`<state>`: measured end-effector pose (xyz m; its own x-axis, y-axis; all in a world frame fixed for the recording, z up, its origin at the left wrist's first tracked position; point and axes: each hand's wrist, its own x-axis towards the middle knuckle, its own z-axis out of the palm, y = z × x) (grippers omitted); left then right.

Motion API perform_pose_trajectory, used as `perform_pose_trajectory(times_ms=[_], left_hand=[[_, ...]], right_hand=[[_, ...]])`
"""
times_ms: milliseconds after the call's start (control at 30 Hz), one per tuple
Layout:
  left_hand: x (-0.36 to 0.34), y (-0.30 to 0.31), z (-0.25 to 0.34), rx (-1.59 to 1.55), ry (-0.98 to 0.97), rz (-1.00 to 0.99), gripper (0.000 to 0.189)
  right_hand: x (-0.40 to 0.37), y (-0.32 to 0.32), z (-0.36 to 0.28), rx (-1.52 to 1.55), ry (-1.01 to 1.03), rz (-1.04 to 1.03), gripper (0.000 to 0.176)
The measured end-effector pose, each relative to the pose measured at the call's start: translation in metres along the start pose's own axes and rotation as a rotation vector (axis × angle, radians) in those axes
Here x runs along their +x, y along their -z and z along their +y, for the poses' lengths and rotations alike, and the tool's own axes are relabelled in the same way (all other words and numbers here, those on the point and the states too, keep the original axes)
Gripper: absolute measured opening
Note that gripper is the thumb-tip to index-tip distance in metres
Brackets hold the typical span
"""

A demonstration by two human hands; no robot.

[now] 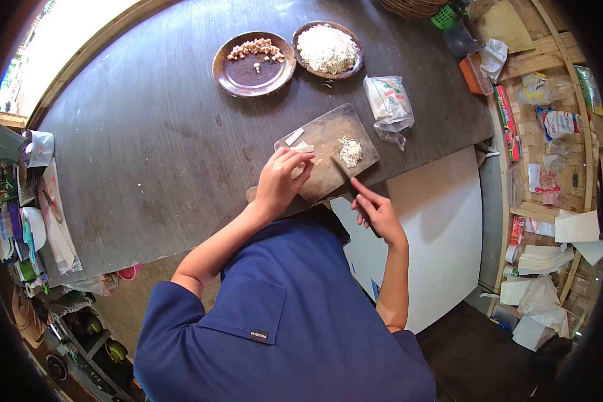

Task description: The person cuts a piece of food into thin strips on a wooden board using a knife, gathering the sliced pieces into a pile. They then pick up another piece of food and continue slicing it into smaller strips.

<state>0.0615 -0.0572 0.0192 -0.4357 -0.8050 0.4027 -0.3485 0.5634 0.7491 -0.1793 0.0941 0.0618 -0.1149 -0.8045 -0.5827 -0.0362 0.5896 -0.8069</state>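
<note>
My left hand [279,179] is at the left side of the wooden cutting board [325,134], its fingertips closed on a pale slice [303,147]. Another white slice [294,136] lies just beyond it. In my right hand [376,213] is a dark knife [342,170], its index finger stretched along the top and its blade over the board. A small heap of pale shreds [350,152] rests on the board, beyond the knife tip. A handle of the board sticks out beside my left wrist.
Farther back stand a brown plate of small light-brown pieces [242,82] and a bowl of white shreds [327,49]. A plastic packet [388,100] lies right of the board. Bags and papers hang on the right wall; clutter lines the table's left edge.
</note>
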Motion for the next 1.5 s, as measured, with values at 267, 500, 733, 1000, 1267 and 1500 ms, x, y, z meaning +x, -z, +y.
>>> perform_pose_trajectory(times_ms=[267,500,733,1000,1267,1500], left_hand=[[-0.003,-0.029,0.015,-0.078,0.036,-0.219,0.026],[-0.007,-0.035,0.007,0.186,-0.274,-0.326,0.035],[-0.008,-0.035,0.004,0.283,-0.288,-0.416,0.041],[-0.010,-0.037,0.006,0.303,-0.354,-0.391,0.042],[-0.011,-0.037,0.009,0.304,-0.328,-0.422,0.044],[-0.012,-0.036,0.009,0.299,-0.376,-0.375,0.048]], right_hand=[[-0.010,-0.019,0.009,-0.066,0.119,0.259,0.044],[-0.038,-0.060,0.013,-0.268,0.160,0.440,0.049],[-0.036,-0.073,0.014,-0.604,0.268,0.529,0.050],[-0.044,-0.079,0.014,-0.684,0.223,0.550,0.049],[-0.045,-0.088,0.015,-0.631,0.240,0.552,0.050],[-0.020,-0.086,0.020,-0.603,0.271,0.560,0.052]])
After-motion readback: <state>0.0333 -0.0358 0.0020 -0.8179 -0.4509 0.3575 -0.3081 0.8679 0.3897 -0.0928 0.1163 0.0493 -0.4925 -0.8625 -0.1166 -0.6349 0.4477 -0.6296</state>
